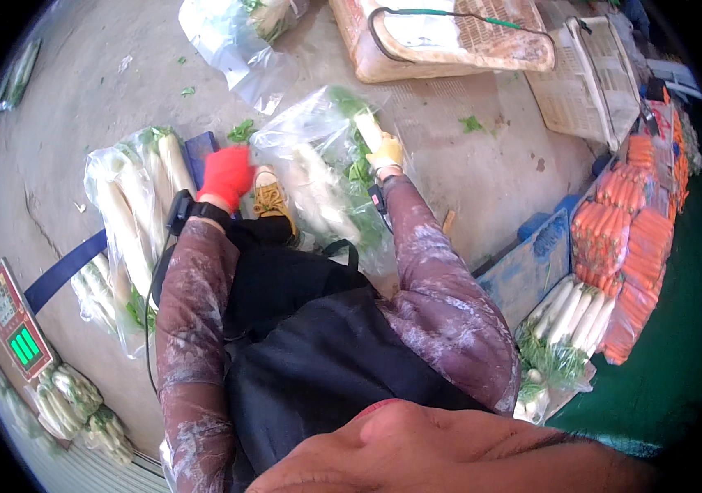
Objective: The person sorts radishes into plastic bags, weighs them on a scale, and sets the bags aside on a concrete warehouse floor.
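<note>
My right hand [386, 154], in a pale yellow glove, is closed around a white radish [366, 127] with its green top pointing away from me. This radish lies over a clear plastic bag [285, 135] on the floor, with more white radishes [318, 193] and green leaves inside. My left hand [226, 177], in a red glove, is at the left of that bag. Its fingers look curled, somewhat blurred, and whatever they hold is hidden. Just left of it stands another clear bag of white radishes [125, 193], leaning by a blue bar [67, 267].
A scale display [16, 320] with lit green digits is at the left, by bagged vegetables [67, 398]. Ahead are another plastic bag [240, 41] and pale plastic crates [449, 49]. On the right, bagged carrots [622, 238] and radishes [568, 316] sit beside a blue panel [531, 263].
</note>
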Demonstrator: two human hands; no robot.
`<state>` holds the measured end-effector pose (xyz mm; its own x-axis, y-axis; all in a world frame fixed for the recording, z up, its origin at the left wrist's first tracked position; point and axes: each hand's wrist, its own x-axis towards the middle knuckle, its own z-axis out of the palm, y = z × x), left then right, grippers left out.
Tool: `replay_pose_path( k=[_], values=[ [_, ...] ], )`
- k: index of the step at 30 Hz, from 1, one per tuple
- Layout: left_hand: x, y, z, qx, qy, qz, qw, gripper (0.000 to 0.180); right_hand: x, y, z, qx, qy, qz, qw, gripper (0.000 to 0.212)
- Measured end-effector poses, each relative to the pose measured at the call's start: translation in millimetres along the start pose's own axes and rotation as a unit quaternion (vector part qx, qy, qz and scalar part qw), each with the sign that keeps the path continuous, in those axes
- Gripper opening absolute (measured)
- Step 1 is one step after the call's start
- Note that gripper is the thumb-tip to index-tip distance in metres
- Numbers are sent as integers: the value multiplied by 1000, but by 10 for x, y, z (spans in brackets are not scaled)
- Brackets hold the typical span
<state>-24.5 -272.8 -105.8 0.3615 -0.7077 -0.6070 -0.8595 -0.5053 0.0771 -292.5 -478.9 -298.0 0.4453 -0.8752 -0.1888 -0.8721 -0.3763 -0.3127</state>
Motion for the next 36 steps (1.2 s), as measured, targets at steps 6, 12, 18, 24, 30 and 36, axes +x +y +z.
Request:
replay_pose_path(
  k=[6,12,18,24,30,36],
  values=[
    [-144,1126,389,59,255,414,872,53,-263,-531,31,-150,-65,-135,977,20],
    [444,52,1661,-12,153,-37,987,44,-1601,-681,231,102,-143,-159,972,47],
    [238,-679,1028,131,249,9,960,33,-1431,-903,-51,91,-180,-142,969,61],
    [-213,-529,221,24,110,-8,994,25,-864,180,-397,78,-209,143,964,48],
    [-616,-616,236,131,66,69,987,26,-1046,-350,-516,-73,-72,-129,986,21],
    [-842,-926,78,-7,190,18,982,54,-1606,-1457,-742,367,-140,-155,907,52]
  ],
)
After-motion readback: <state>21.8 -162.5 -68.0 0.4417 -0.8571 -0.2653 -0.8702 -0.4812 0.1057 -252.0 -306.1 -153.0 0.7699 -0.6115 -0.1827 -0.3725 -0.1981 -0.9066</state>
